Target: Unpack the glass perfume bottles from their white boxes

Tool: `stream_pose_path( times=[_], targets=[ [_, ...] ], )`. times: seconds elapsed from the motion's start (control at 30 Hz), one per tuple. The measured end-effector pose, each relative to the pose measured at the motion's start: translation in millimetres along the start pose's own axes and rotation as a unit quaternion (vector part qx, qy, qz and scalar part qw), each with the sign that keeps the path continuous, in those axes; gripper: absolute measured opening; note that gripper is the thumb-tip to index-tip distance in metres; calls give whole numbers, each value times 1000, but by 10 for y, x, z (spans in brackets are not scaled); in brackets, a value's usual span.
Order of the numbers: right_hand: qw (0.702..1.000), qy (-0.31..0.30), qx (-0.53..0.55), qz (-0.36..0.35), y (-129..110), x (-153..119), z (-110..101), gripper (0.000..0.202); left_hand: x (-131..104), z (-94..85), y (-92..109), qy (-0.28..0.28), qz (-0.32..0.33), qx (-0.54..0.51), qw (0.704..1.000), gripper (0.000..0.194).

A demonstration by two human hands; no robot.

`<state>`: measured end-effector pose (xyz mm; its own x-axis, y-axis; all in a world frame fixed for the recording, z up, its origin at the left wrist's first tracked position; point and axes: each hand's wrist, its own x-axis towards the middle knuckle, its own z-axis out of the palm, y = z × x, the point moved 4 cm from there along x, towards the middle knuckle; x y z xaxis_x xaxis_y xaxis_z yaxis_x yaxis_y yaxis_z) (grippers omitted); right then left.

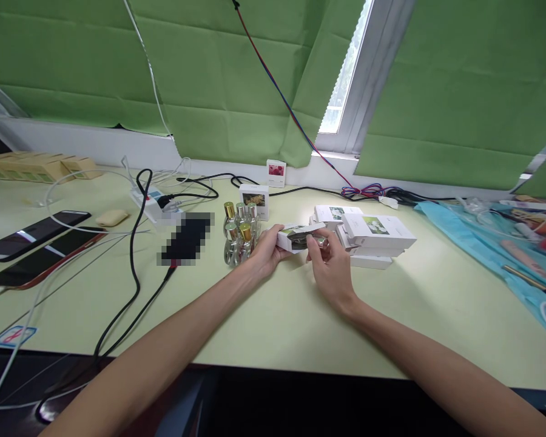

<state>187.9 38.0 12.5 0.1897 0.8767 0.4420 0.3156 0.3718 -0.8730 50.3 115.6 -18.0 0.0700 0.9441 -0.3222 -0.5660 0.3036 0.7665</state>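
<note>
1. A small white carton (295, 235) with a printed picture was held between two bare hands over a pale table (273, 315), to the right of a cluster of glass bottles (242, 237) and just left of stacked white boxes (377, 227).

2. The left hand (269, 252) grasped the carton's left end, its fingers curled around the sides.

3. The right hand (333, 267) pinched at the opposite end, thumb and fingertips bent inward; a shiny piece (321, 241) showed beside them, too small and too covered to identify.

4. Careful work at that end, in this judgement, called for the left hand to serve as the steady clamp, firm enough to stop twisting but light enough to spare the thin-looking walls.

5. Precision seemed to belong to the right fingertips: small, straight movements along the carton's length, with no sideways prying that might crease an edge.

6. Keeping the carton low over the table looked prudent, since anything slipping free would have had only a short fall.

7. The left wrist lay near the capped bottles, and a wide elbow swing there would have risked toppling them.
</note>
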Motion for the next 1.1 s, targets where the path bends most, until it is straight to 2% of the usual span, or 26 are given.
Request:
stream_pose_path(
  times=[0.1,0.43,0.77,1.1],
  targets=[
    [1000,11,26,-8,-5,-8,0,29,-35,27,15,-5,-3,-2,1000,6],
    [995,30,93,-10,66,-39,-20,33,-85,67,41,-8,-16,-14,1000,14],
    [986,-6,168,2,39,-23,9,36,-45,49,27,-18,-18,-15,1000,13],
    [980,-22,199,9,13,-41,44,36,-33,59,25,-28,-24,-18,999,15]
  ],
)
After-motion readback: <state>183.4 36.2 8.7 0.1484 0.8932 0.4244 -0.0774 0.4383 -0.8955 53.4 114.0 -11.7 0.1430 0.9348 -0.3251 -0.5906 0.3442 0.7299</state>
